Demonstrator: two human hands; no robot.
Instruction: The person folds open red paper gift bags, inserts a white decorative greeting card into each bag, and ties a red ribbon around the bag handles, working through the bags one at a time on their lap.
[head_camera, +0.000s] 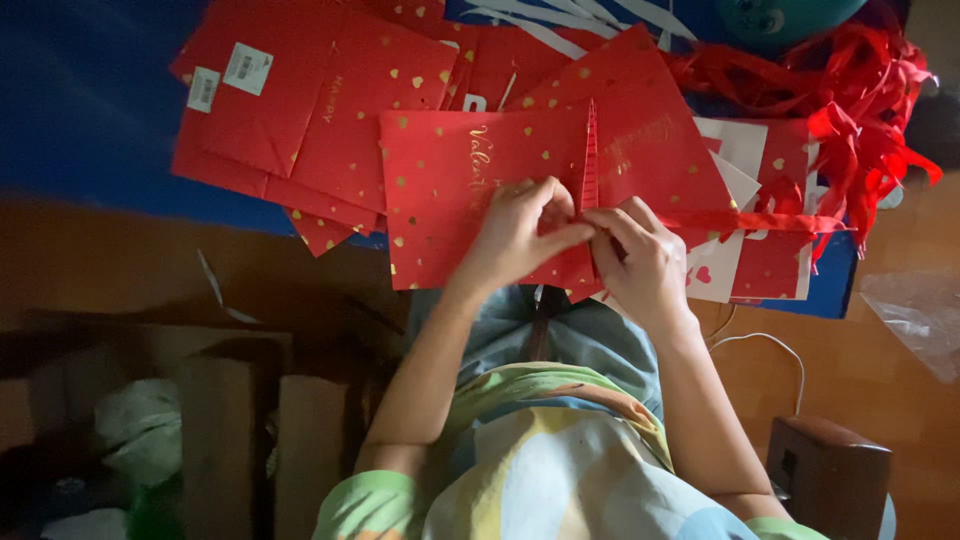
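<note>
Blue mat (90, 110) beneath: both hands' grip pinching red paper bag (450, 200) between them.

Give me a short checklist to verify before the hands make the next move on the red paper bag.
1. Left hand on the red paper bag: ok, fingers pinch its folded edge.
2. Right hand has a grip on the same fold: ok.
3. Red ribbon reaches the right hand: ok; whether it is threaded, cannot tell.
4. Bag lies flat: ok.
5. Ribbon pile untangled: not ok.
6. Stack of red bags is apart from the hands: ok.
</note>
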